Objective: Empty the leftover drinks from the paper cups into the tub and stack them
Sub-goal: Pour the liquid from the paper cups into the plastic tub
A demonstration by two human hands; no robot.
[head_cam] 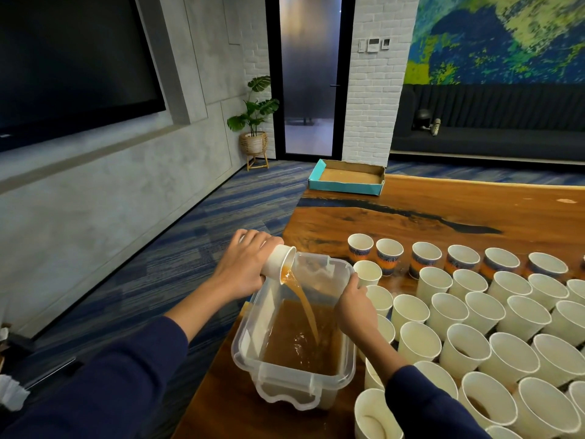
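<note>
Left hand (242,267) grips tipped paper cup (280,263), pouring brown drink into tub (346,353); right hand (354,307) clasps the rim, likely steadying it.

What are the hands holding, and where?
The left hand grips a tipped paper cup round its body. The right hand holds the tub by its right rim.

Blue carpet (221,210); potted plant (254,122)
</note>
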